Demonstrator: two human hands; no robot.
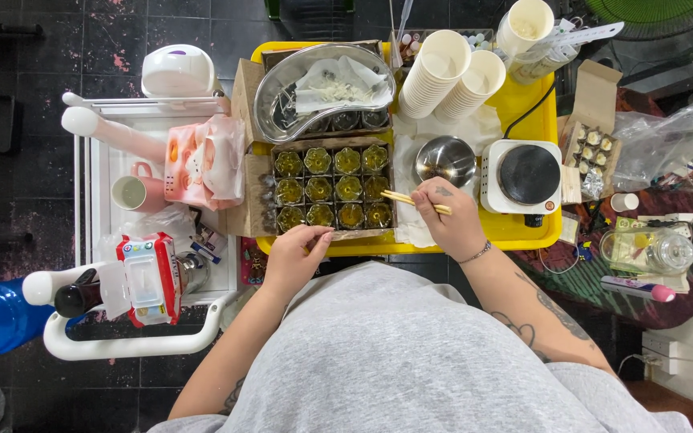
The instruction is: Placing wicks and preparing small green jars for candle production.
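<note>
Dark floor tiles surround a yellow tray (523,232) where, at its 9 o'clock, the cardboard box of small glass cups (332,187) is steadied by the left hand (294,258), fingers curled on its edge, while the right hand (452,216) pinches wooden sticks (412,201) over it, seemingly mid-placement, calling next for careful aim into one cup.

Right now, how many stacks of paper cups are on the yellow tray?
3: two leaning stacks of paper cups behind the small steel pot, a third at the back right; others may be hidden.
</note>
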